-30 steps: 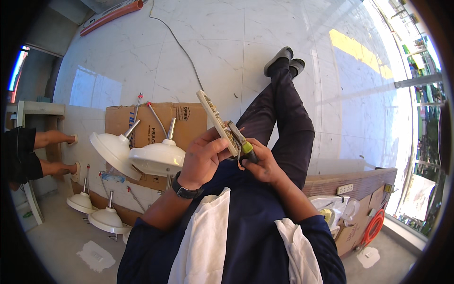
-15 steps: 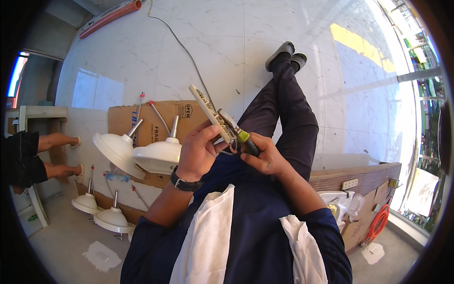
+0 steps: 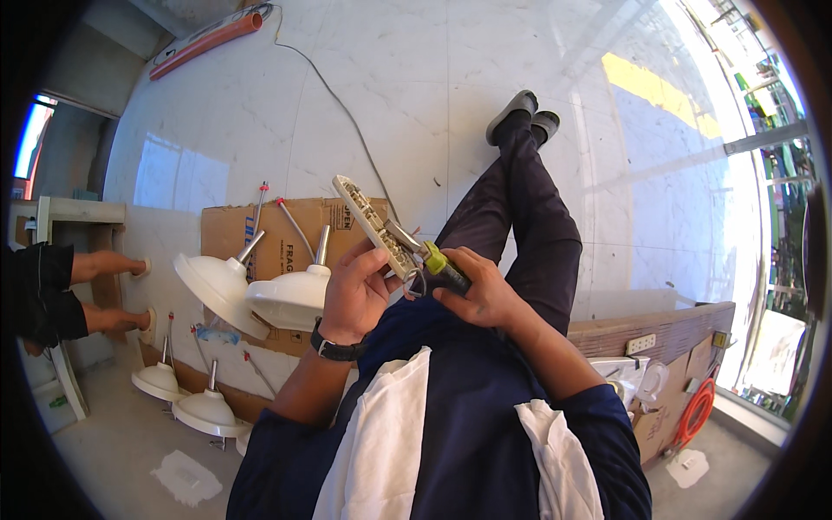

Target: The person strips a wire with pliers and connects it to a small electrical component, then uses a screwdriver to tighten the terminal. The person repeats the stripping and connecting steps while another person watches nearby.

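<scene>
**Two hands, one off-white strip, one pair of pliers**

Landmark for all entries: cardboard sheet [image 3: 225, 225], brown, flat.

Item: off-white strip [image 3: 369, 218], long and narrow, with metal parts along its uncovered face. Held up at the cardboard sheet's right edge as viewed, its far end overlapping that edge. Long axis slanted: far end points up and left over the cardboard sheet, near end down and right, away from it. Metal-lined face turned right, away from the cardboard sheet.

Item: pliers [image 3: 432, 258], green and black grips, metal head. Right of the cardboard sheet; long axis also slanted, head pointing up and left toward the strip, grips down and right. Whether the jaws bite on anything cannot be told.

Item: left hand [image 3: 357, 290], at the cardboard sheet's lower right; thumb and fingers pinch the strip's near half. Black wristband [image 3: 338, 348] on its wrist.

Item: right hand [image 3: 484, 293], farther right of the cardboard sheet; fingers curled around the grips of the pliers.

Item: grey cable [image 3: 347, 117], on the floor beyond the cardboard sheet, running down to its right side.

Items: two large white lamps [image 3: 221, 288], over the cardboard sheet; smaller white lamps [image 3: 208, 411], below it.

Item: orange pipe [image 3: 208, 45], well beyond the cardboard sheet.

Item: orange coil [image 3: 696, 412], well to its right.
</scene>
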The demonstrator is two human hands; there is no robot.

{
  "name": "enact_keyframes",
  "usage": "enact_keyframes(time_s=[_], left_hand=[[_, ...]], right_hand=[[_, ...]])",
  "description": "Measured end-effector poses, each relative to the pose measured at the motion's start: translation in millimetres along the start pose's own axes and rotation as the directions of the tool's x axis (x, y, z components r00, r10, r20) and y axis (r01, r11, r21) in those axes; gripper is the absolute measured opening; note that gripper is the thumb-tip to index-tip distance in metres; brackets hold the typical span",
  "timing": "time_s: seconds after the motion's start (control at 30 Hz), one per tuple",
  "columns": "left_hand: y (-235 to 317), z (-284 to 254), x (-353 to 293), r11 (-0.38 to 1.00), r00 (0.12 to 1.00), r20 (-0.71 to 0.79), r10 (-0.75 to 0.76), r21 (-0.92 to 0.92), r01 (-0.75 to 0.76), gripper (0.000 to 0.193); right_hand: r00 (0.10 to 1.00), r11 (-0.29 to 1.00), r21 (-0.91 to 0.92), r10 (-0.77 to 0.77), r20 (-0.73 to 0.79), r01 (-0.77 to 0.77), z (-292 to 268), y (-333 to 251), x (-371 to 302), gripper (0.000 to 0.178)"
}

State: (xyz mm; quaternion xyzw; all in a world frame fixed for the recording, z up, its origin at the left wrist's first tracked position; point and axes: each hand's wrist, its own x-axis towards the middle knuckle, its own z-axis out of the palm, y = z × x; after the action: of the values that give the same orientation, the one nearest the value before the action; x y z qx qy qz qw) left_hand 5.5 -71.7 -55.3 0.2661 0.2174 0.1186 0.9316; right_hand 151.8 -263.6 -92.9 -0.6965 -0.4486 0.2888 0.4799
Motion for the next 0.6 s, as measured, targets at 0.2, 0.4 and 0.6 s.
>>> enact_keyframes(time_s=[0.2,0.4,0.6], left_hand=[[-3.1,-0.7,-4.6,0.999,0.998,0.051,0.035,-0.012,-0.035,0.041],[3.1,2.6,-3.8,0.999,0.997,0.066,0.048,-0.030,-0.046,0.043],[7.5,5.0,0.2,0.998,0.996,0.064,0.060,0.021,-0.061,0.046]], right_hand=[[0.987,0.989,0.001,0.150,0.056,-0.150,6.7,1.2,5.6,0.051],[0.997,0.995,0.061,0.074,-0.010,-0.073,7.0,-6.8,9.9,0.048],[0.990,0.990,0.034,0.134,0.050,-0.135,8.6,-1.1,18.2,0.032]])
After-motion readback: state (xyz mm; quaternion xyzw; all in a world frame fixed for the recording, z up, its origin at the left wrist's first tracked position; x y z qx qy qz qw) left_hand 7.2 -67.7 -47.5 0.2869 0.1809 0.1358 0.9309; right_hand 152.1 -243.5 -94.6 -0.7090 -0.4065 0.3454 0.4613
